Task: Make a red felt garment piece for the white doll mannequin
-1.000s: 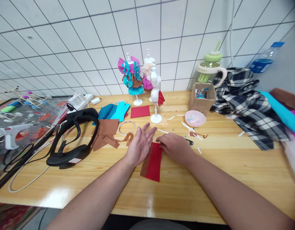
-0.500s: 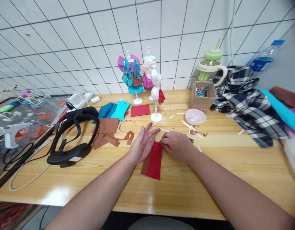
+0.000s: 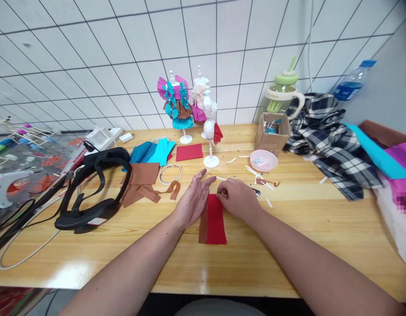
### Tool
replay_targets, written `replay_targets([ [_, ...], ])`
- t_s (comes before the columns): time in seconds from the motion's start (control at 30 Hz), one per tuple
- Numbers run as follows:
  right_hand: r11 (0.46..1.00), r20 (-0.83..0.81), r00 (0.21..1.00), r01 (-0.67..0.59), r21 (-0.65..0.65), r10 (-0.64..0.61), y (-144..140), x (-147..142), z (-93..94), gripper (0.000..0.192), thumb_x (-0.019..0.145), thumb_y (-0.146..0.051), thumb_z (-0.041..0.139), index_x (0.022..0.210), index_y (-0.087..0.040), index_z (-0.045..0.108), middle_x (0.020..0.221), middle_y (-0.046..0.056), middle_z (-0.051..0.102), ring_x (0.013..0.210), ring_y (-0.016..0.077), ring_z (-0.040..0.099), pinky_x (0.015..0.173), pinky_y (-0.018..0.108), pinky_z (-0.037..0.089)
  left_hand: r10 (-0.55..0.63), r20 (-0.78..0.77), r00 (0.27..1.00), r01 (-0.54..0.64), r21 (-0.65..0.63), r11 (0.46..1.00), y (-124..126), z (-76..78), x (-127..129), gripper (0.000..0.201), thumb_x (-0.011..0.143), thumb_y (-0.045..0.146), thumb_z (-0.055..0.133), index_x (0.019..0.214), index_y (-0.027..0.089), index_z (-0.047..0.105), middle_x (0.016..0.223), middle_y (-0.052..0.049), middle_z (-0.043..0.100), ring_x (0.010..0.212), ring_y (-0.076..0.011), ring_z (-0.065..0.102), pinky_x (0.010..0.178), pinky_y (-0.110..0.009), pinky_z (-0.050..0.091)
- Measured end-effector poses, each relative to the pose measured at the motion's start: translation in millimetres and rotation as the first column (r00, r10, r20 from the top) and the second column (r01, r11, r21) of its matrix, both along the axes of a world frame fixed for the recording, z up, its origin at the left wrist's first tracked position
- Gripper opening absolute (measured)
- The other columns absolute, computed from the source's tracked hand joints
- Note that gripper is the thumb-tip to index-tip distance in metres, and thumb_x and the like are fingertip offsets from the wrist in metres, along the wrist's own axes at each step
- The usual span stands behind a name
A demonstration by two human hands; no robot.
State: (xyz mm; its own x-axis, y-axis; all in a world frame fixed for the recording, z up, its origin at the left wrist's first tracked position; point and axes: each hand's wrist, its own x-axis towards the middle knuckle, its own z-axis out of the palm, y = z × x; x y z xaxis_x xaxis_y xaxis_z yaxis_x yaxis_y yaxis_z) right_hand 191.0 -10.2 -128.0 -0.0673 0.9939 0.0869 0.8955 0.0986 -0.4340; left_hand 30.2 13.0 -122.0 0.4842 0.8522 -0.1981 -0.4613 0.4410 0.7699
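A red piece of crepe paper [image 3: 216, 221] lies flat on the table before me, with a brown strip [image 3: 203, 230] along its left side. My right hand [image 3: 237, 197] has thumb and fingers pinched at the far right corner of the red piece. My left hand [image 3: 192, 201] rests on its edge at the upper left of the papers, fingers stretched out and palm turned toward the right hand; it grips nothing. Just beyond the fingers stands a small white dress form [image 3: 209, 125] with a scrap of red on its side.
Behind stand dress forms in ruffled paper [image 3: 178, 105]. A black headset [image 3: 91, 193], brown pieces [image 3: 142, 173] and a white ring [image 3: 170, 174] lie left. A pink bowl [image 3: 263, 160], cardboard box [image 3: 272, 136], green-lidded cup [image 3: 284, 90] and checked cloth [image 3: 335, 145] are right.
The near end of the red and brown papers has swung slightly right, so they lie straighter. My right fingers have shifted a little at the far edge. The whole view has moved slightly.
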Motion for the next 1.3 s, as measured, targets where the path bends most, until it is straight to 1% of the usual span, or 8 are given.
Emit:
replay_targets([
  [0.1, 0.998, -0.071, 0.996, -0.062, -0.026, 0.060, 1, 3, -0.4, 0.005, 0.084, -0.021, 0.060, 0.079, -0.022, 0.063, 0.083, 0.001, 0.065, 0.083, 0.0178, 0.057, 0.073, 0.029, 0.037, -0.022, -0.036, 0.999, 0.024, 0.039, 0.999, -1, 0.0, -1, 0.061, 0.086, 0.063, 0.051, 0.137, 0.029, 0.046, 0.132, -0.007, 0.059, 0.143, -0.0209, 0.029, 0.118, -0.037, 0.010],
  [0.2, 0.992, -0.151, 0.981, -0.127, -0.003, 0.125, 0, 8, 1.0, 0.005, 0.085, -0.016, 0.057, 0.081, -0.019, 0.061, 0.086, 0.002, 0.065, 0.085, 0.0167, 0.056, 0.078, 0.029, 0.038, 0.020, -0.106, 0.994, 0.003, 0.210, 0.978, 0, 2.7, -7, 0.059, 0.085, 0.061, 0.054, 0.135, 0.029, 0.047, 0.133, -0.008, 0.058, 0.138, -0.0255, 0.037, 0.113, -0.041, 0.024],
  [0.33, 0.990, -0.301, 0.951, -0.103, -0.101, 0.068, -6, 14, 7.2, 0.003, 0.082, -0.021, 0.058, 0.081, -0.021, 0.061, 0.080, 0.000, 0.066, 0.076, 0.0157, 0.056, 0.068, 0.027, 0.038, 0.214, -0.267, 0.940, -0.029, 0.562, 0.827, 8, 12.0, -24, 0.042, 0.086, 0.055, 0.055, 0.110, 0.022, 0.066, 0.125, -0.010, 0.062, 0.127, -0.0294, 0.048, 0.108, -0.040, 0.031],
  [0.53, 0.979, -0.647, 0.761, -0.102, -0.178, -0.039, -11, 19, 11.2, 0.014, 0.078, -0.024, 0.059, 0.092, -0.024, 0.055, 0.075, -0.004, 0.069, 0.063, 0.0135, 0.058, 0.059, 0.025, 0.041, -0.177, -0.482, 0.858, 0.429, 0.482, 0.764, 15, 26.2, -38, 0.047, 0.091, 0.053, 0.047, 0.083, 0.017, 0.075, 0.128, -0.013, 0.063, 0.128, -0.0343, 0.047, 0.111, -0.044, 0.026],
  [0.7, 0.983, -0.572, 0.820, -0.110, -0.146, 0.007, -15, 19, 14.9, 0.023, 0.076, -0.019, 0.058, 0.098, -0.026, 0.055, 0.079, -0.005, 0.073, 0.063, 0.0131, 0.059, 0.059, 0.025, 0.040, -0.280, -0.563, 0.777, 0.563, 0.423, 0.710, 9, 34.1, -34, 0.053, 0.094, 0.051, 0.041, 0.081, 0.016, 0.078, 0.127, -0.012, 0.063, 0.119, -0.0313, 0.055, 0.108, -0.039, 0.031],
  [0.93, 0.981, -0.538, 0.841, -0.147, -0.125, 0.058, -20, 15, 22.8, 0.024, 0.077, -0.016, 0.058, 0.098, -0.026, 0.056, 0.076, -0.006, 0.072, 0.066, 0.0124, 0.060, 0.064, 0.026, 0.042, -0.197, -0.649, 0.735, 0.556, 0.409, 0.724, 5, 39.5, -29, 0.049, 0.096, 0.045, 0.042, 0.081, 0.016, 0.079, 0.110, -0.009, 0.070, 0.103, -0.0246, 0.062, 0.098, -0.033, 0.039],
  [1.13, 0.989, -0.544, 0.837, -0.121, -0.081, 0.057, -15, 24, 22.4, 0.021, 0.082, -0.028, 0.061, 0.102, -0.025, 0.059, 0.082, -0.002, 0.072, 0.067, 0.0135, 0.060, 0.061, 0.026, 0.043, -0.173, -0.610, 0.774, 0.492, 0.407, 0.770, 10, 30.2, -33, 0.053, 0.097, 0.046, 0.036, 0.087, 0.019, 0.080, 0.098, -0.008, 0.074, 0.096, -0.0248, 0.064, 0.093, -0.033, 0.042],
  [1.3, 0.982, -0.192, 0.981, 0.034, 0.188, 0.003, 4, 49, 11.2, 0.015, 0.087, -0.023, 0.054, 0.095, -0.021, 0.066, 0.092, 0.005, 0.071, 0.089, 0.0216, 0.061, 0.078, 0.035, 0.044, -0.178, -0.487, 0.855, 0.368, 0.327, 0.871, 9, 20.9, -30, 0.059, 0.096, 0.050, 0.038, 0.072, 0.015, 0.079, 0.087, -0.011, 0.074, 0.090, -0.0245, 0.064, 0.089, -0.033, 0.042],
])
